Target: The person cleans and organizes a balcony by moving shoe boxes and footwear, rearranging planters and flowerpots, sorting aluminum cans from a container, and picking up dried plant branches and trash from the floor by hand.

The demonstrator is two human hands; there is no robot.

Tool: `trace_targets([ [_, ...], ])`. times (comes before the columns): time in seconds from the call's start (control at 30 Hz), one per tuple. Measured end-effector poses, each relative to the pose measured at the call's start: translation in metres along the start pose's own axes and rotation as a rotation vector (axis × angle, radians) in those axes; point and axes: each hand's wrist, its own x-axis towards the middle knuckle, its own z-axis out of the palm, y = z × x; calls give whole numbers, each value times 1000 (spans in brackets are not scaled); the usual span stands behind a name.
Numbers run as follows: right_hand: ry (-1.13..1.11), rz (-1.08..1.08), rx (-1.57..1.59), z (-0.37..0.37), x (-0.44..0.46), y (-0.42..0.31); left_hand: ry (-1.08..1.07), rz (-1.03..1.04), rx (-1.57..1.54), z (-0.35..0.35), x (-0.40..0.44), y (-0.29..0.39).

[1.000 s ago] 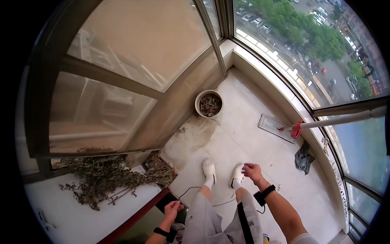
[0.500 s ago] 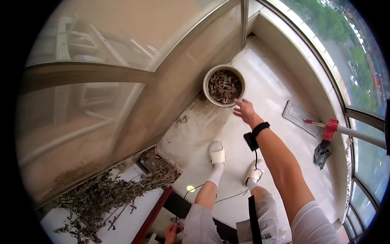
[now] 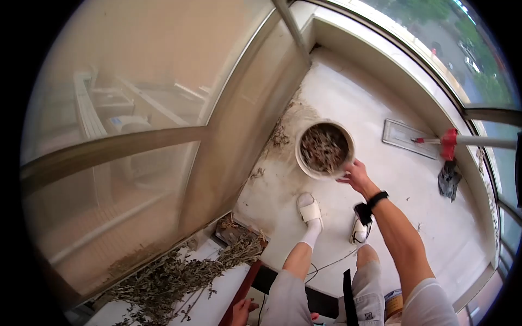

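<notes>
A round cream plant pot (image 3: 352, 142) full of dry brown leaves (image 3: 324, 148) stands on the pale floor, just beyond my feet. My right hand (image 3: 356, 175) grips its near right rim, fingers curled under the outside edge. A black band with a small dark box (image 3: 363, 213) is strapped round that wrist. Low in the view, my left hand (image 3: 242, 312) hangs by the dark red table edge, its fingers loosely bent and partly apart, with nothing visible in them. Dried plant stems (image 3: 174, 277) lie on the white tabletop nearest to it.
A flat mop (image 3: 409, 138) with a grey pole leans at the right, a dark crumpled bag (image 3: 449, 180) beside it. Dirt and leaf scraps (image 3: 280, 136) lie along the glazed wall at left. A thin cable (image 3: 331, 262) crosses the floor near my slippers (image 3: 310, 211).
My right hand has taken hold of the pot's rim. The pot has come away from the wall toward me, uncovering dirt where it stood. The camera view has shifted too.
</notes>
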Motion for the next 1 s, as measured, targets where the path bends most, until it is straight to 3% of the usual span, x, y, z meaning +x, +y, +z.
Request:
trace_targets([
  [0.13,115,36,-21,-82,-122,19,-110,67,-3,2,26,22],
  [0.2,203,-6,66,-112,-191,34,-150,121,227,12,25,56],
  [0.4,426,-22,411,-225,-361,124,-123,258,337,18,1,82],
  [0.53,577,-96,651,-297,-437,209,-30,293,377,-9,18,22],
  [0.6,587,-148,774,-353,-469,259,-174,507,444,-25,27,-24],
  [0.7,580,-185,918,-422,-508,323,-32,381,568,35,10,-74],
  [0.83,614,-227,1132,-527,-554,414,-7,381,763,115,-38,-140],
  [1.0,673,-287,1352,-616,-581,494,11,411,1046,136,-78,-170],
])
